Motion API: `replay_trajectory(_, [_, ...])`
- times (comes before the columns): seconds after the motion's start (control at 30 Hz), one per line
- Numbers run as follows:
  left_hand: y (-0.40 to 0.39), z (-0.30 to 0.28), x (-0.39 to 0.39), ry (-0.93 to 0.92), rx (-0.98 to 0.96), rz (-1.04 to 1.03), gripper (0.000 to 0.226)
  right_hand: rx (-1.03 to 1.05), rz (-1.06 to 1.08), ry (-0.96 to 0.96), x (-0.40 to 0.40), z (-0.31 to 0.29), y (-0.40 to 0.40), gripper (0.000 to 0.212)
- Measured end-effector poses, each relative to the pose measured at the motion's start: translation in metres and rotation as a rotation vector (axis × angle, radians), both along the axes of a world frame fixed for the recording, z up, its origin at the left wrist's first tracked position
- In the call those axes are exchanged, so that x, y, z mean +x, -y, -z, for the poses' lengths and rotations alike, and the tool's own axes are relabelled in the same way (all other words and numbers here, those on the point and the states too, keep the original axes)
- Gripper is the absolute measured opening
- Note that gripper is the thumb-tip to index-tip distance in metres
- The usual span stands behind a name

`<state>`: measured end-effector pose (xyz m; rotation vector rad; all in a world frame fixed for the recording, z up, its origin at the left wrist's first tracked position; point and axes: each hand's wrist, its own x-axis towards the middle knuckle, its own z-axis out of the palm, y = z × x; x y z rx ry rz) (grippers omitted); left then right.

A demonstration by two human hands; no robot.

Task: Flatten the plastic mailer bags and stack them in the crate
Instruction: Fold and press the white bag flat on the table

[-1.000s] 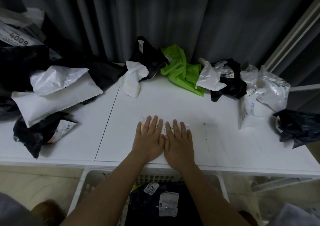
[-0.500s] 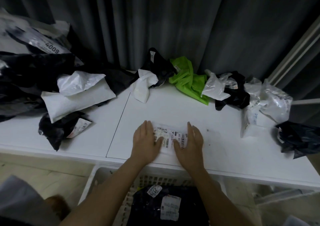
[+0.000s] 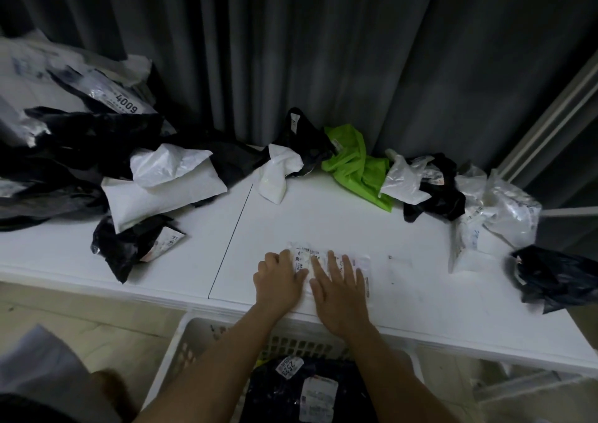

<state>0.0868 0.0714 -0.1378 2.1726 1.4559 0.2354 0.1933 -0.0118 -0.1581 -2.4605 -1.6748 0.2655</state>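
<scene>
1. A person presses a small white mailer bag [image 3: 326, 260] flat on the white table [image 3: 323, 215], close to its near edge. Printed labels face up between the fingers.

2. The left hand [image 3: 280, 282] rests on the bag's left end with its fingers bent at the knuckles; whether they pinch the plastic or only press it cannot be told. The right hand [image 3: 339, 288] lies spread and flat across the bag's middle and right side, holding nothing.

3. The bag looks thin, light and limp, and its film appears slick. It would likely slide under a push and spring back where creased, so it probably needs broad palm pressure to smooth it.

4. To lift it, an edge or corner at the table's front seems the likeliest hold, since the flat middle offers nothing to catch.

5. The white crate [image 3: 207, 332] sits below the table's front edge, directly under the forearms, with a flattened black mailer [image 3: 278, 393] already inside.

6. Crumpled bags wait along the back of the table, among them a green bag [image 3: 356, 167].
</scene>
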Motion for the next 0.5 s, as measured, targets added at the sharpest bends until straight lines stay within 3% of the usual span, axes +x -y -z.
replay_trajectory(0.07, [-0.01, -0.005, 0.0, 0.063, -0.054, -0.025, 0.051, -0.064, 0.022, -0.015, 0.001, -0.001, -0.003, 0.094])
replay_trajectory(0.17, [-0.039, -0.021, -0.001, 0.131, -0.044, -0.056, 0.054, -0.099, -0.005, -0.007, 0.007, -0.011, -0.014, 0.063])
replay_trajectory(0.33, [-0.094, -0.054, 0.011, 0.217, 0.063, -0.056, 0.058, 0.382, 0.098, 0.034, 0.021, -0.028, -0.043, 0.05])
replay_trajectory(0.5, [-0.14, -0.059, 0.041, 0.247, 0.24, -0.08, 0.072, 0.459, 0.142, -0.149, 0.033, -0.03, -0.079, 0.042])
